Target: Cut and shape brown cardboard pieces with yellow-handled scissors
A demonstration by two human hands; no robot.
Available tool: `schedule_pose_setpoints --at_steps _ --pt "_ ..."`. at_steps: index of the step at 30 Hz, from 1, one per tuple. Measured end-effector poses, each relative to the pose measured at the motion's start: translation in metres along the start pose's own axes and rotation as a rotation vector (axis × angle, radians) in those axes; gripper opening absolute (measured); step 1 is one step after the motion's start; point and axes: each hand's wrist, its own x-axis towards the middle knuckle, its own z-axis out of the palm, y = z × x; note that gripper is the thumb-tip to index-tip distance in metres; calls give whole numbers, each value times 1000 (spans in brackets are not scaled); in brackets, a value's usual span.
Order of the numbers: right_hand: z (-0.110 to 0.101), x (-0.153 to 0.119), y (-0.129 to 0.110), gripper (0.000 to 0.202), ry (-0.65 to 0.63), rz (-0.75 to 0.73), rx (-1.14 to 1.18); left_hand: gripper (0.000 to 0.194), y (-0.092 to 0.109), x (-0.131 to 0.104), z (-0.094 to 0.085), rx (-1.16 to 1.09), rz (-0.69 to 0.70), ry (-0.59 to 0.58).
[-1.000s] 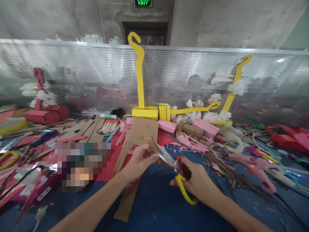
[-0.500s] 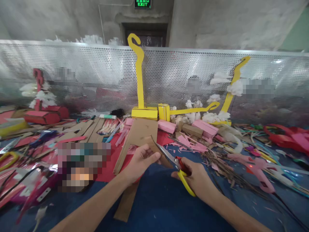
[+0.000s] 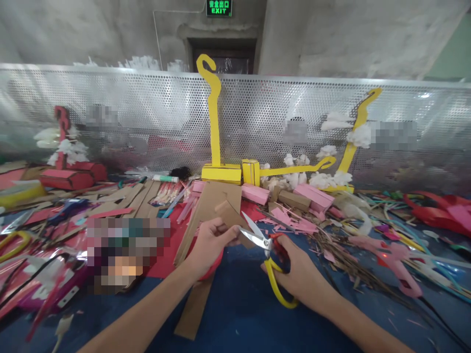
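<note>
My left hand (image 3: 212, 243) pinches a small piece of brown cardboard (image 3: 234, 219) between thumb and fingers. My right hand (image 3: 300, 267) grips scissors (image 3: 268, 243) with one red and one yellow handle. The scissor blades are spread, with their tips close to the cardboard piece and my left thumb. Whether a blade touches the cardboard, I cannot tell. A larger cardboard sheet (image 3: 215, 193) lies behind my left hand, partly over red paper (image 3: 162, 260). Below my left wrist lies a cardboard strip (image 3: 194, 311).
Yellow hook-topped paper shapes (image 3: 214, 117) stand or lie along a perforated metal panel (image 3: 253, 117). Pink paper boxes (image 3: 312, 196) and scraps (image 3: 290, 218) lie ahead. A pink glue gun (image 3: 395, 262) rests at right beside twigs (image 3: 346, 260); another pair of scissors (image 3: 14, 240) lies far left.
The scissors have opened wider, their yellow handle swinging away from the red one. The cardboard piece in my left hand has turned to show more of its flat face.
</note>
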Motion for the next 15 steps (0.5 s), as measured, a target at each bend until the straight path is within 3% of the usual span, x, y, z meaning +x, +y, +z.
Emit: schedule_pose_setpoints --at_steps 7,15 --pt "1 3 1 32 -14 66 83 45 6 -5 4 94 -17 -55" --pt "-1 4 8 35 -21 68 -4 46 4 -5 2 104 -22 -79"
